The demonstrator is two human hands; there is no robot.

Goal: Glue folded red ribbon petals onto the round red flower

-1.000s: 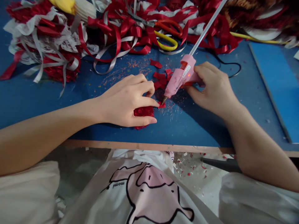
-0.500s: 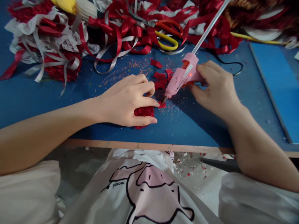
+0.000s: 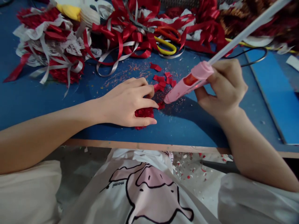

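My left hand (image 3: 130,101) lies on the table over a shiny red crinkled piece (image 3: 144,112), gripping it between thumb and index finger; part of it is hidden under the palm. A small red ribbon scrap (image 3: 161,106) sits at the index fingertip. In my right hand (image 3: 225,88) is a pink glue gun (image 3: 183,87), closed in my fingers and tilted nose-down, its tip close to that scrap. A long translucent glue stick (image 3: 247,32) juts from its back. Several cut red ribbon pieces (image 3: 160,81) lie just beyond my left fingers.
Red ribbons (image 3: 144,46) heap along the back, with orange-handled scissors (image 3: 168,32) and a yellow handle loop (image 3: 167,46) among them. Red-and-white ribbon bundles (image 3: 53,46) lie at left. A bright blue board (image 3: 275,93) lies at right. The wooden table edge (image 3: 140,145) runs before me.
My right hand has raised and tipped the glue gun's back end up and to the right, so its glue stick swings rightward. The nose stays near the scrap. My left hand barely moves.
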